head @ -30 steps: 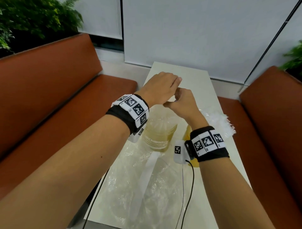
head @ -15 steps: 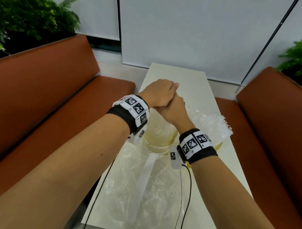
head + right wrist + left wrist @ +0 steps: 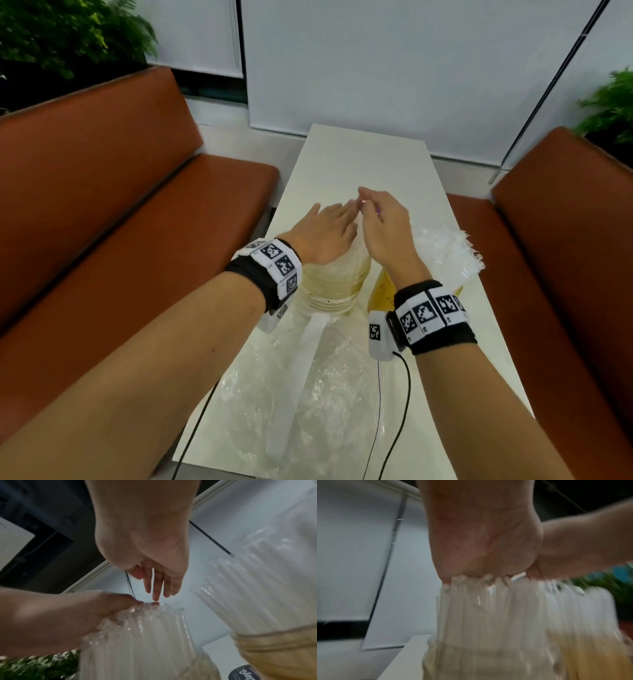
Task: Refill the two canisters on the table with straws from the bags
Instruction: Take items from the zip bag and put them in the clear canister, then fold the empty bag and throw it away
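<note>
My left hand (image 3: pixel 325 236) lies flat on the tops of the clear straws (image 3: pixel 488 608) standing in the pale glass canister (image 3: pixel 329 291); in the left wrist view the palm (image 3: pixel 479 540) presses on their ends. My right hand (image 3: pixel 380 226) hovers just to its right, fingers (image 3: pixel 154 588) hanging straight above the straw tops and holding nothing. A second, amber canister (image 3: pixel 380 291) behind my right wrist holds its own bundle of straws (image 3: pixel 442 250), also seen in the right wrist view (image 3: pixel 257 588).
An empty clear plastic bag (image 3: pixel 301 394) with a white strip lies crumpled on the near part of the narrow white table (image 3: pixel 363 161). Orange-brown benches (image 3: pixel 137 205) flank both sides. Thin black cables (image 3: pixel 400 394) trail off the front edge.
The hands were clasped together above the pale canister. They have lowered and parted: the left has flattened onto the straw tops, and the right has drawn aside with fingers straightened.
</note>
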The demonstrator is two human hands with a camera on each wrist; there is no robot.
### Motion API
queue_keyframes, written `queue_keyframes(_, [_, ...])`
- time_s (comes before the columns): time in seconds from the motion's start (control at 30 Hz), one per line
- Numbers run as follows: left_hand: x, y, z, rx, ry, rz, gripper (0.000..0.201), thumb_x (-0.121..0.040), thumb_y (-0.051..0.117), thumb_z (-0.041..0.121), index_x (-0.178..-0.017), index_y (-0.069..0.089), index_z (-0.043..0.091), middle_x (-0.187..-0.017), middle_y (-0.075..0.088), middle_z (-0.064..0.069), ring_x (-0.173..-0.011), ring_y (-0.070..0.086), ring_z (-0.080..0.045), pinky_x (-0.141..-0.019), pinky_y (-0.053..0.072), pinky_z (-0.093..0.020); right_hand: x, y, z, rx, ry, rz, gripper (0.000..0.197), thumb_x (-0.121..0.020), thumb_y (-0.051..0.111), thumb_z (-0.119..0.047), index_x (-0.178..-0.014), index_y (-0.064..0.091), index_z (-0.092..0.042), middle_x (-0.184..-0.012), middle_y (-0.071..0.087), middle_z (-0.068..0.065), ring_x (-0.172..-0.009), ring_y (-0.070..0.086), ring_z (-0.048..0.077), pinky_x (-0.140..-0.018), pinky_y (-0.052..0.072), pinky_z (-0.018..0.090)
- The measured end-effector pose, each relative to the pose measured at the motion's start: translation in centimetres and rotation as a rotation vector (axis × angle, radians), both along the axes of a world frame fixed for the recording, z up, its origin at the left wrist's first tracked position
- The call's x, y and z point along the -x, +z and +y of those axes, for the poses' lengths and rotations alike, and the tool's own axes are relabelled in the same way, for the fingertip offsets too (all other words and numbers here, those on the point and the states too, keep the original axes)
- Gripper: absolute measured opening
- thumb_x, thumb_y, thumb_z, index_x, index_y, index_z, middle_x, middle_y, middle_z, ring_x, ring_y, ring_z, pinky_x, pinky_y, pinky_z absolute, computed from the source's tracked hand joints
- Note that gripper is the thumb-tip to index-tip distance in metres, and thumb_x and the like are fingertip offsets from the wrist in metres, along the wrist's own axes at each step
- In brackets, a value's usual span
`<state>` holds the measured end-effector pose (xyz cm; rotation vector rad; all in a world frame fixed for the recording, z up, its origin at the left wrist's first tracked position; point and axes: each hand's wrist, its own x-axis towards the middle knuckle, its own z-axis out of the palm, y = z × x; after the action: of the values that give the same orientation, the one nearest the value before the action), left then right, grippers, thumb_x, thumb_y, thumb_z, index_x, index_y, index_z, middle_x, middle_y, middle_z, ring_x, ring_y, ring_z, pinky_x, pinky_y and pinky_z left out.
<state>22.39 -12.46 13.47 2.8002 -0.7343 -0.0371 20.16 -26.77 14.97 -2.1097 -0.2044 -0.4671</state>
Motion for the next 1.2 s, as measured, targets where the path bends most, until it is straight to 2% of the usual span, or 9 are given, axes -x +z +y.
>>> queue_keyframes(0.13, [-0.2, 0.2, 1.6, 0.194, 0.077, -0.103, 0.061, -0.101, 0.016, 0.038, -0.156, 0.029, 0.014, -0.153, 0.047, -0.007, -0.14, 0.044, -0.023, -0.122, 0.024, -0.054, -1.2, -0.5, 1.6, 0.388, 0.133, -0.067, 0.043, -0.106, 0.028, -0.021, -0.135, 0.053, -0.001, -0.132, 0.058, 0.014, -0.125, 0.051, 0.026, -0.111, 0.037, 0.038])
queue_keyframes(0.27, [0.0, -3.0, 3.0, -0.048, -0.041, -0.095, 0.081, -0.091, -0.006, 0.04, -0.16, 0.011, 0.001, -0.168, 0.015, -0.016, -0.156, 0.015, -0.024, -0.127, 0.013, -0.041, -1.3, -3.0, 3.0, 0.731, 0.125, 0.14, 0.057, -0.105, 0.014, -0.028, -0.154, 0.027, -0.003, -0.159, 0.033, 0.011, -0.148, 0.027, 0.025, -0.123, 0.019, 0.043])
queue_keyframes(0.37, [0.0, -1.3, 2.9, 0.11, 0.054, -0.068, 0.057, -0.108, 0.017, 0.026, -0.16, 0.015, 0.003, -0.168, 0.018, -0.014, -0.156, 0.017, -0.023, -0.128, 0.013, -0.042, -1.8, -2.0, 2.8, 0.749, 0.065, 0.028, 0.076, -0.092, 0.0, -0.037, -0.145, 0.041, -0.002, -0.144, 0.05, 0.012, -0.135, 0.043, 0.026, -0.116, 0.03, 0.047])
queue_keyframes(0.6, [0.4, -2.9, 3.3, -0.025, 0.03, -0.015, 0.06, -0.107, 0.011, 0.033, -0.161, 0.006, 0.007, -0.171, 0.005, -0.01, -0.158, 0.006, -0.024, -0.128, 0.01, -0.047, -1.7, -3.2, 2.6, 0.864, 0.1, 0.196, 0.056, -0.107, 0.017, -0.028, -0.158, 0.017, -0.004, -0.164, 0.021, 0.011, -0.153, 0.017, 0.023, -0.125, 0.007, 0.041])
queue_keyframes(0.73, [1.6, 0.2, 3.6, 0.165, 0.095, 0.051, 0.056, -0.11, 0.027, 0.033, -0.162, 0.014, 0.016, -0.17, 0.014, -0.005, -0.156, 0.016, -0.023, -0.126, 0.012, -0.051, -1.4, -0.9, 1.9, 0.791, 0.076, 0.068, 0.051, -0.104, 0.034, -0.029, -0.151, 0.038, -0.007, -0.152, 0.042, 0.014, -0.142, 0.036, 0.029, -0.12, 0.025, 0.045])
queue_keyframes(0.87, [5.6, 1.1, 6.3, 0.384, 0.286, -0.091, 0.048, -0.105, 0.046, 0.039, -0.15, 0.041, 0.024, -0.151, 0.049, -0.002, -0.133, 0.052, -0.023, -0.11, 0.044, -0.043, 3.5, 2.1, 1.1, 0.573, -0.07, -0.154, 0.028, -0.097, 0.048, -0.034, -0.108, 0.067, -0.018, -0.103, 0.065, 0.005, -0.096, 0.058, 0.025, -0.078, 0.051, 0.039])
queue_keyframes(1.0, [11.6, -2.1, 10.0, 0.186, 0.567, 0.052, 0.052, -0.1, 0.047, 0.054, -0.139, 0.05, 0.02, -0.134, 0.063, -0.004, -0.118, 0.061, -0.026, -0.096, 0.051, -0.043, 9.2, 1.3, -1.4, 0.672, -0.246, 0.187, 0.037, -0.098, 0.043, -0.039, -0.071, 0.055, -0.017, -0.07, 0.056, 0.004, -0.067, 0.054, 0.027, -0.055, 0.033, 0.028])
queue_keyframes(1.1, [15.6, -6.1, 11.9, 0.017, 0.725, 0.328, 0.082, -0.093, 0.038, 0.075, -0.145, 0.044, 0.013, -0.141, 0.058, -0.008, -0.124, 0.058, -0.03, -0.098, 0.049, -0.044, 11.1, -2.9, -3.5, 0.892, -0.233, 0.684, 0.05, -0.101, 0.037, -0.051, -0.101, 0.066, -0.011, -0.099, 0.066, 0.008, -0.094, 0.062, 0.03, -0.075, 0.045, 0.033])
queue_keyframes(1.2, [17.9, -9.6, 12.0, 0.041, 0.766, 0.496, 0.075, -0.095, 0.038, 0.07, -0.136, 0.053, 0.009, -0.135, 0.062, -0.01, -0.118, 0.061, -0.032, -0.093, 0.048, -0.04, 11.4, -8.1, -4.1, 0.764, -0.109, 0.996, 0.071, -0.093, 0.042, -0.067, -0.132, 0.055, -0.009, -0.111, 0.07, 0.009, -0.102, 0.066, 0.028, -0.09, 0.053, 0.039])
